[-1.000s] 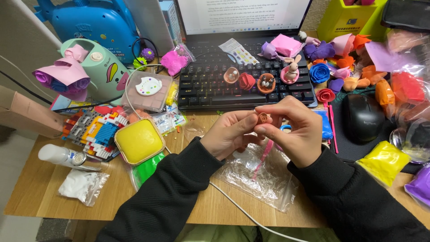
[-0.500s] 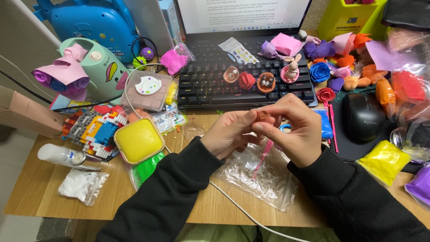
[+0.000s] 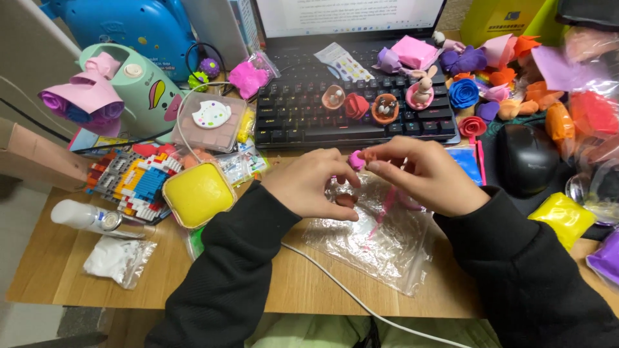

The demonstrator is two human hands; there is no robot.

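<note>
Pretty clearly my home desk turned craft corner: wooden desk (image 3: 309, 283) with a black keyboard (image 3: 303, 119) and laptop screen (image 3: 348, 14) up top center, clay roses (image 3: 465, 93) piled upper right, a toy brick build (image 3: 132, 180) at left, and a mouse (image 3: 530, 160) on the right.

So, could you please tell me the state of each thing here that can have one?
pink clay piece: pinched between both hands' fingertips
left hand: closed on the clay
right hand: closed on the clay
clear bag: lying flat, crumpled
laptop: open, screen lit
yellow clay tub: lid shut
</note>
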